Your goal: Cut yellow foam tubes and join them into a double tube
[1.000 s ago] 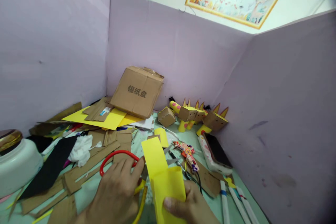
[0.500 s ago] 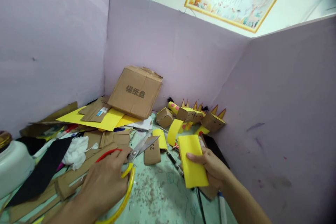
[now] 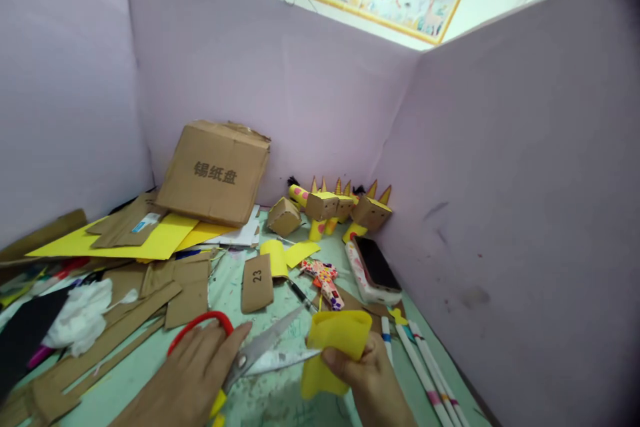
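Observation:
My left hand (image 3: 193, 363) is closed around the handles of a pair of scissors (image 3: 243, 360), one loop red and the other yellow. The blades stand apart and point right; the tip of the lower one reaches the left side of a folded piece of yellow paper (image 3: 345, 332). This paper is pinched in my right hand (image 3: 373, 380), thumb in front, and its layers bow slightly open. Just beyond lie a cardboard piece marked 23 (image 3: 257, 283), a curled yellow paper piece (image 3: 274, 258), a black pen (image 3: 300, 293) and a floral-patterned glue gun-like object (image 3: 325, 280).
Cardboard-and-yellow-paper figures with pointed horns (image 3: 371, 213) stand at the back. A large cardboard box (image 3: 215, 170) leans left of them, over yellow sheets (image 3: 115, 247). A phone (image 3: 377, 263) lies right, near white markers (image 3: 425, 373). Cardboard strips (image 3: 125, 320) and tissue (image 3: 83, 313) cover the left.
The view has turned right. My right hand has brought the yellow paper down and left to the scissors, and the paper's layers now bow apart. The scissor blades have spread wider.

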Demonstrator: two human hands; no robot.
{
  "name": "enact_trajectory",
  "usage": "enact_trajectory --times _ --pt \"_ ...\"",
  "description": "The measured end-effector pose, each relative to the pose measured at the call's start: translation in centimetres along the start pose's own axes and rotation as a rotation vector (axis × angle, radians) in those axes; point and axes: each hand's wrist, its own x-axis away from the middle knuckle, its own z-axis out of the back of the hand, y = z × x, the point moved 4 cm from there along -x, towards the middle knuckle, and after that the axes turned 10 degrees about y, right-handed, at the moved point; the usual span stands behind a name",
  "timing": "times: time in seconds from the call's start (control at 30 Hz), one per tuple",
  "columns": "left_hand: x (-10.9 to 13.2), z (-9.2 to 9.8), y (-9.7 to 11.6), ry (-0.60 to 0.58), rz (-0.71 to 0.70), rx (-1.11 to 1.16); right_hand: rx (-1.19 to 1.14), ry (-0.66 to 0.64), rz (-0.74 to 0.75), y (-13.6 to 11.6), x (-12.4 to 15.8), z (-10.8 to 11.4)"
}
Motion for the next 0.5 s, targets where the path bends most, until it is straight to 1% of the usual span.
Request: enact_trajectory --times 0.1,0.23,0.33,0.5 --pt "-0.6 -0.2 0.3 -0.112 0.005 -0.134 -0.011 0.014 -0.042 0.3 -0.2 0.4" --pt "-1.9 0.4 1.7 -0.271 0.029 -0.139 0.033 0.009 -0.037 0.3 -0.4 0.7" --pt "-2.5 1.0 2.6 -0.316 0.019 -0.125 0.055 -0.019 -0.028 0.2 -0.4 0.5" --pt "-3.1 1.9 3.5 -0.352 -0.008 -0.147 0.094 -0.016 -0.036 0.1 -0.2 0.1"
